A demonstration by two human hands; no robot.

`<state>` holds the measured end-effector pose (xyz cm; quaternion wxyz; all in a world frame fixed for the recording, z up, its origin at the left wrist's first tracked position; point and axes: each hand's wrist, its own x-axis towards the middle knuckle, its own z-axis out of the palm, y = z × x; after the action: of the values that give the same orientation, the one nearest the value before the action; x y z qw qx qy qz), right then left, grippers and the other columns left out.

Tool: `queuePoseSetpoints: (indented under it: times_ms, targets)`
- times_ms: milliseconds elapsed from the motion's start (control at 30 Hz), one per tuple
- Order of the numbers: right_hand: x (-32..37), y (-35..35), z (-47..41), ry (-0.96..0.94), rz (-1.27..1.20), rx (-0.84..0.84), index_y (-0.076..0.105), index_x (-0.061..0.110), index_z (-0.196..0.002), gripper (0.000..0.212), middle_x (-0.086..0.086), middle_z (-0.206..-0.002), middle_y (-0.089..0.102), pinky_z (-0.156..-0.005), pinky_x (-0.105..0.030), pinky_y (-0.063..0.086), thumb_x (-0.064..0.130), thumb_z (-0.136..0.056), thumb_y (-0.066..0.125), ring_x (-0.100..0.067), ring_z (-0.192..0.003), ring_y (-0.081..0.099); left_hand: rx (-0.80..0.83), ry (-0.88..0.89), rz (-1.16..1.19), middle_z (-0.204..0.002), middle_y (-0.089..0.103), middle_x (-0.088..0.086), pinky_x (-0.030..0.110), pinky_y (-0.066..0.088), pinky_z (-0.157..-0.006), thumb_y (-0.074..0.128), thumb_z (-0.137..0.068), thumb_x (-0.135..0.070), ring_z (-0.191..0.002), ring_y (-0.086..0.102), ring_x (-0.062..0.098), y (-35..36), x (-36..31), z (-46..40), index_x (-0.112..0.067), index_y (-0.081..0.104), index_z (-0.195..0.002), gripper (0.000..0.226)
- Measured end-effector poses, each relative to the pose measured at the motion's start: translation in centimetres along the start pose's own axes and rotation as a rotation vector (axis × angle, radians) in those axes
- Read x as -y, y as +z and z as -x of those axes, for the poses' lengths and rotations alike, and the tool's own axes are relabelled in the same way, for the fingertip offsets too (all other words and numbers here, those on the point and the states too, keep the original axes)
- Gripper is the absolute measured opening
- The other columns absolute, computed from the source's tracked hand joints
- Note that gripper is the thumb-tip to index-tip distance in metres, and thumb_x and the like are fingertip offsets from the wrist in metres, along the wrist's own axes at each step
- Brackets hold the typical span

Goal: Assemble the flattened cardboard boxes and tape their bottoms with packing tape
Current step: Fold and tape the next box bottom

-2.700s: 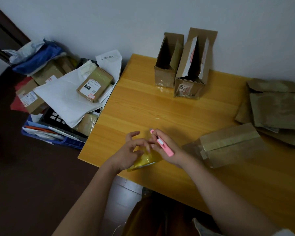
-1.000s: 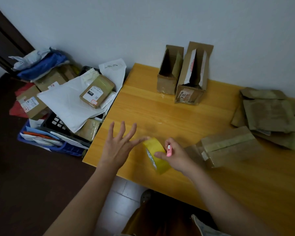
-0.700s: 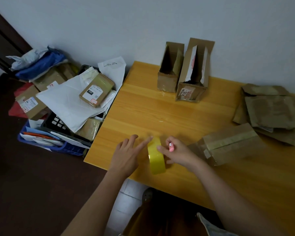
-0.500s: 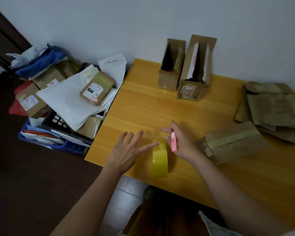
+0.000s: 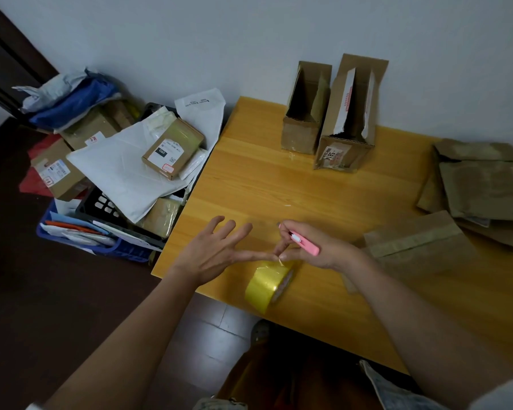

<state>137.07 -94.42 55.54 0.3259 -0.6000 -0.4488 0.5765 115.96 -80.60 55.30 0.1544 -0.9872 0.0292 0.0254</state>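
One view only, from the head camera. Two assembled cardboard boxes [image 5: 332, 113] stand upright at the far edge of the wooden table [image 5: 249, 179], touching side by side against the wall, tops open. A partly folded box [image 5: 412, 247] with a strip of tape across it lies just right of the hands, and a stack of flattened boxes [image 5: 483, 187] sits at the table's right end.

The roll of yellow packing tape [image 5: 268, 281] stands on its edge near the table's front edge, just below both hands. Left hand [image 5: 211, 255]: released, fingers spread and straight, the thumb tip reaching to the top of the roll. Right hand [image 5: 311, 247]: grasping a pink utility cutter [image 5: 304, 245] across the palm while its fingertips pinch at the tape's loose end on top of the roll.

Judged step: lifting the free end before taping the next box bottom.

Risks noted:
- The roll stands on its edge close to the table's front edge; a pull on the tape could roll it off onto the floor.
- The cutter is in the same hand that works the tape; whether its blade is out cannot be told.
- The loose end is thin and shiny; it could tear or stick back down.

Tape condition: glossy translucent yellow, thick, apparently well stocked; printed core faintly visible.
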Motion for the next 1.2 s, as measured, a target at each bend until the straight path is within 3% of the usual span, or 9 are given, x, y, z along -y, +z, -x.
queuePoseSetpoints:
  times_ms: [200, 300, 400, 500, 700, 800, 933, 1067, 1200]
  targets:
    - [-0.1, -0.2, 0.2, 0.061, -0.067, -0.145, 0.035, 0.013, -0.082, 0.039, -0.006, -0.080, 0.069, -0.073, -0.020, 0.051, -0.009, -0.083, 0.068, -0.004, -0.081, 0.068, 0.043, -0.050, 0.194, -0.122, 0.052, 0.008, 0.039, 0.050, -0.074, 0.036, -0.071, 0.011, -0.097, 0.054, 0.027, 0.1, -0.3, -1.2, -0.052, 0.025, -0.146, 0.099]
    - [-0.3, -0.6, 0.2, 0.084, -0.084, -0.225, 0.035, 0.014, -0.081, 0.039, -0.007, -0.078, 0.066, -0.072, -0.021, 0.049, -0.009, -0.085, 0.066, -0.005, -0.080, 0.067, 0.078, -0.260, 0.833, -0.105, 0.063, -0.005, 0.037, 0.052, -0.072, 0.046, -0.069, 0.013, -0.093, 0.060, 0.019, 0.2, -1.9, -2.4, -0.045, 0.048, -0.137, 0.090]
    - [-1.0, -0.9, 0.4, 0.115, -0.154, -0.296, 0.036, 0.016, -0.082, 0.037, -0.007, -0.080, 0.064, -0.074, -0.031, 0.048, -0.008, -0.087, 0.064, -0.014, -0.085, 0.062, -0.004, -0.707, 1.590, -0.106, 0.070, -0.002, 0.032, 0.055, -0.088, 0.037, -0.077, 0.024, -0.099, 0.064, 0.011, -0.9, -3.6, -3.5, -0.014, 0.070, -0.116, 0.064]
    - [-1.6, -1.0, 1.0, 0.178, -0.289, -0.342, 0.036, 0.015, -0.085, 0.035, -0.006, -0.083, 0.062, -0.080, -0.037, 0.053, -0.008, -0.088, 0.063, -0.017, -0.087, 0.060, 0.040, -0.918, 1.864, -0.118, 0.063, -0.003, 0.012, 0.050, -0.080, 0.045, -0.091, 0.012, -0.109, 0.057, 0.010, -1.5, -4.0, -3.8, -0.017, 0.067, -0.119, 0.046]
    - [-1.8, -1.2, 1.5, 0.169, -0.351, -0.392, 0.035, 0.014, -0.086, 0.035, -0.010, -0.084, 0.060, -0.071, -0.029, 0.055, -0.012, -0.088, 0.059, -0.016, -0.075, 0.059, 0.140, -0.772, 1.838, -0.099, 0.061, -0.002, 0.018, 0.050, -0.078, 0.069, -0.088, -0.014, -0.090, 0.061, 0.006, -1.5, -3.9, -3.7, -0.026, 0.059, -0.118, 0.033]
    - [-2.4, -1.4, 2.0, 0.164, -0.394, -0.383, 0.034, 0.014, -0.084, 0.039, -0.008, -0.080, 0.062, -0.069, -0.027, 0.058, -0.015, -0.086, 0.060, -0.017, -0.073, 0.060, 0.187, -0.656, 1.723, -0.113, 0.060, -0.016, 0.011, 0.040, -0.089, 0.070, -0.088, -0.015, -0.106, 0.053, -0.005, -1.3, -2.9, -4.0, -0.031, 0.060, -0.117, 0.035]
    - [-2.9, -0.3, 2.1, 0.126, -0.292, -0.355, 0.033, 0.012, -0.089, 0.036, -0.007, -0.089, 0.065, -0.077, -0.031, 0.056, -0.008, -0.087, 0.063, -0.011, -0.080, 0.061, 0.355, -0.577, 1.415, -0.133, 0.049, -0.015, 0.038, 0.035, -0.107, 0.069, -0.084, -0.029, -0.127, 0.043, 0.009, -0.7, -2.3, -4.0, -0.057, 0.045, -0.121, 0.053]
    - [-3.0, 0.6, 1.3, 0.041, -0.229, -0.386, 0.031, 0.018, -0.089, 0.044, -0.002, -0.116, 0.068, -0.078, -0.022, 0.044, -0.001, -0.085, 0.070, 0.013, -0.074, 0.055, 0.410, -0.531, 1.363, -0.137, 0.043, -0.004, 0.040, 0.037, -0.107, 0.068, -0.086, -0.019, -0.128, 0.042, 0.020, -1.0, -2.7, -4.1, -0.063, 0.035, -0.116, 0.062]
    - [-3.4, 1.4, 0.8, 0.027, -0.293, -0.321, 0.036, 0.016, -0.088, 0.041, 0.004, -0.106, 0.070, -0.080, -0.027, 0.048, 0.000, -0.082, 0.074, -0.004, -0.104, 0.062, 0.484, -0.462, 1.233, -0.134, 0.042, 0.005, 0.048, 0.041, -0.103, 0.068, -0.082, -0.017, -0.122, 0.046, 0.031, -1.3, -3.4, -4.8, -0.059, 0.030, -0.115, 0.066]
